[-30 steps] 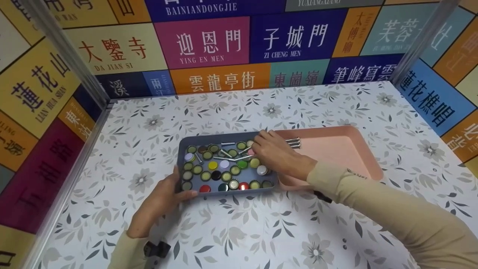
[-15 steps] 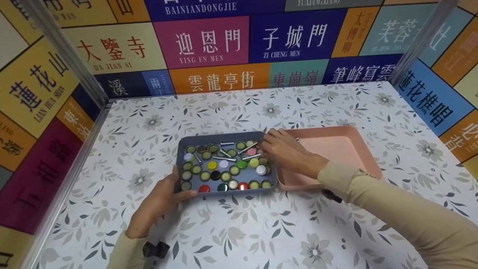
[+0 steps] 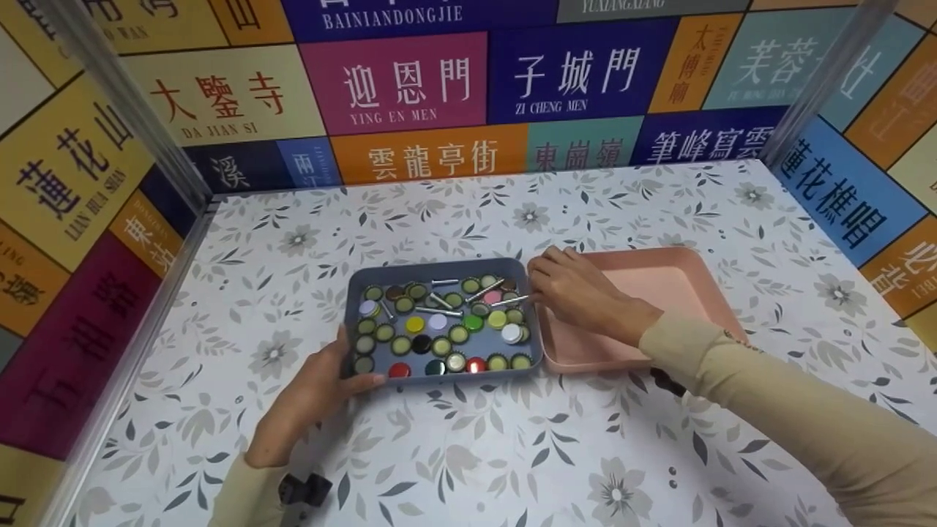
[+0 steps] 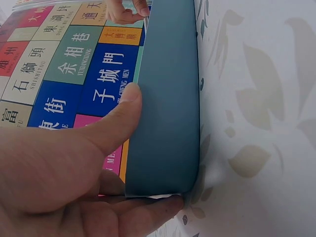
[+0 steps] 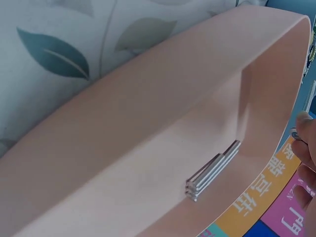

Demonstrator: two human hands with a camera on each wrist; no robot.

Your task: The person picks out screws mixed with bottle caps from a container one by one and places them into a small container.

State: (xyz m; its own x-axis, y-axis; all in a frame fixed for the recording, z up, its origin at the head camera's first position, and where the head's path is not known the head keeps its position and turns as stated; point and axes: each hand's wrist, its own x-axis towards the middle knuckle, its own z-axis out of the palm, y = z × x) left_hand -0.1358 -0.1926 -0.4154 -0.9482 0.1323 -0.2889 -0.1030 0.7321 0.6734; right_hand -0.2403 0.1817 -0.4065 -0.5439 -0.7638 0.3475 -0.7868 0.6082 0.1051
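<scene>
i have the left hand [image 3: 315, 384] curled round the near left corner of the blue tray [image 4: 170, 103], thumb on its front wall, fingers along the side. with the right hand [image 3: 575, 289] i pinch one screw [image 3: 510, 301], its shaft pointing left over the blue tray. loose screws [image 3: 439, 312] lie among bottle caps [image 3: 415, 323] in there. just beside it on the counter [image 3: 439, 454] sits the pink tray [image 3: 659, 289], a small bundle of screws [image 5: 212, 170] inside.
</scene>
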